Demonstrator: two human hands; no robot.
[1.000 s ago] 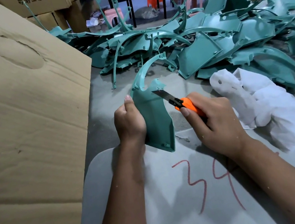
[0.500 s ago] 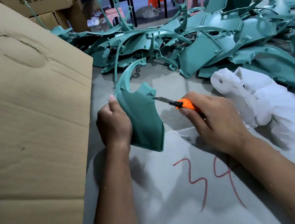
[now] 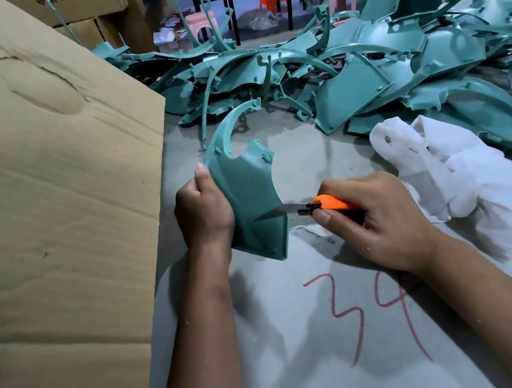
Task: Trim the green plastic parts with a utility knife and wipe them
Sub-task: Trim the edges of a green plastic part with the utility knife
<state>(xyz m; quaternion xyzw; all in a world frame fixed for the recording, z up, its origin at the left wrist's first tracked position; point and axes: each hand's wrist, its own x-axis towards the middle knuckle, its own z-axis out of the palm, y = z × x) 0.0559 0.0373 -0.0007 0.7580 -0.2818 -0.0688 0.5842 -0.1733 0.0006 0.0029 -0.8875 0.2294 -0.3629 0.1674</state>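
Left hand (image 3: 205,214) grips green part (image 3: 249,195) by its left edge, upright at frame centre | right hand (image 3: 378,216) wraps knife (image 3: 305,207), blade on right edge | part likely light, stiff, thin-walled; hold away from blade | pile (image 3: 363,72) upper right, white cloth (image 3: 470,176) right
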